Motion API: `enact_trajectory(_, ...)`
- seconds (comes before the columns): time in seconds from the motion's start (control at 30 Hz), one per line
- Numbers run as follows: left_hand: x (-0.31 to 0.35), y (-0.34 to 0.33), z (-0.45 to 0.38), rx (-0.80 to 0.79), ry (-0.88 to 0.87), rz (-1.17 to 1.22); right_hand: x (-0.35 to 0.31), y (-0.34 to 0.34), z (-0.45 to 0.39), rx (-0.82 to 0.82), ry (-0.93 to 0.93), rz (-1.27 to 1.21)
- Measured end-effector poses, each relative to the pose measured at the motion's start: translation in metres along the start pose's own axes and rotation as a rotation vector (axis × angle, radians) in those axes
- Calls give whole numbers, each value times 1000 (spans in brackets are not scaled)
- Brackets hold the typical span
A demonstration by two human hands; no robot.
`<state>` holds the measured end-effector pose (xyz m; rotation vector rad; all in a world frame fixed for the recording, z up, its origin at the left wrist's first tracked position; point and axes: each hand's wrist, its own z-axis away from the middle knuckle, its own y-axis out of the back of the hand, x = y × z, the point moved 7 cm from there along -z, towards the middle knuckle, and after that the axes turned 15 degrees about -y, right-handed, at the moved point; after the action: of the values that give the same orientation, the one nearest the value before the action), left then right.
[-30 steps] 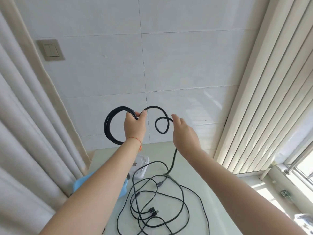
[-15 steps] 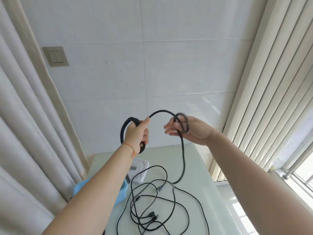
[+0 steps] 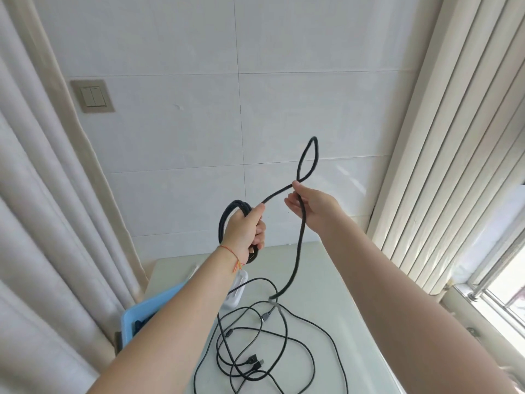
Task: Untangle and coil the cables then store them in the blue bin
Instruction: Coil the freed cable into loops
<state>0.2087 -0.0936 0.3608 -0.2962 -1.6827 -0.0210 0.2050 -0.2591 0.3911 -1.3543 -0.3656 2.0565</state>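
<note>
The blue bin (image 3: 159,305) at lower left is mostly hidden behind the left forearm, its contents unreadable. A white object (image 3: 238,291) beside it is partly covered too. The thin cables (image 3: 255,351) run off the bottom edge; their plug types are too small to tell.

In front of me is a white tiled wall (image 3: 284,109). A beige double light switch (image 3: 92,96) sits at ten o'clock. Cream curtains (image 3: 37,194) hang at nine o'clock, and pleated curtains (image 3: 460,137) at three. Bright daylight enters the window (image 3: 505,291) at four. The pale bench (image 3: 341,280) is below.
</note>
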Motion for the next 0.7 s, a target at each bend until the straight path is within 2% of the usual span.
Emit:
enact_trajectory(0.1,-8,7,-2,-9,26,-33,1,-8,1,-70,24,68)
enact_trajectory(0.17,-11,6,-1,-36,29,-73,3,-11,0,-48,31,118)
enact_trajectory(0.27,-16,-4,4,-170,74,-186,8,-13,0,-2,31,258)
enact_trajectory(0.43,-42,5,9,-512,207,-914,8,-26,4,-103,-8,313)
enact_trajectory(0.5,-51,8,17,-675,303,-1018,6,-26,2,-89,-23,359)
enact_trajectory(0.6,-55,6,32,-813,424,-861,3,-13,-5,50,4,618)
enact_trajectory(0.7,-50,7,35,-751,467,-577,-7,11,-12,264,130,914)
